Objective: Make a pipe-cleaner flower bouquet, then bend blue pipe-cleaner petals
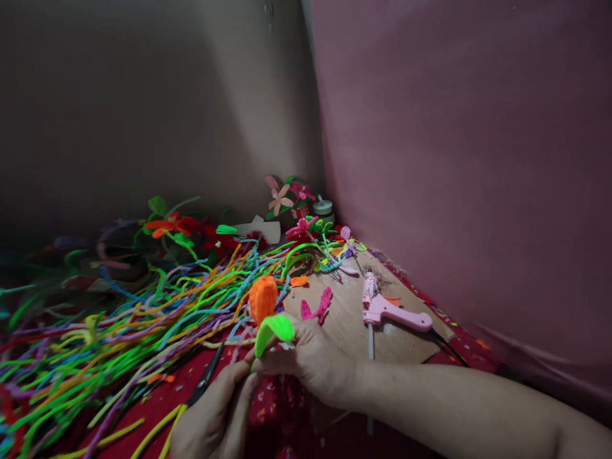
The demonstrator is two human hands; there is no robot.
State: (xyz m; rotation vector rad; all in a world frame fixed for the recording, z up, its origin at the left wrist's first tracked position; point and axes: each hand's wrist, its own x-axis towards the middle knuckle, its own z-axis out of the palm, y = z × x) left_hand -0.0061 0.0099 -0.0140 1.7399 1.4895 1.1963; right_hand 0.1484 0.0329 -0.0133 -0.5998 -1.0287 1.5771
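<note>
My right hand (313, 360) is closed around a pipe-cleaner flower with an orange bloom (262, 298) and a bright green leaf (274, 330) sticking up from my fingers. My left hand (215, 417) sits just below and to the left, its fingertips pinched at the flower's stem, touching the right hand. The stem itself is hidden between my fingers. Both hands hover over a red patterned cloth (282, 408).
A big heap of coloured pipe cleaners (143, 319) spreads to the left. A pink glue gun (389, 309) lies on a cardboard sheet (349, 319) beside pink petal pieces (318, 307). Black scissors (206, 376) lie near my left hand. Finished flowers (287, 197) stand by the wall.
</note>
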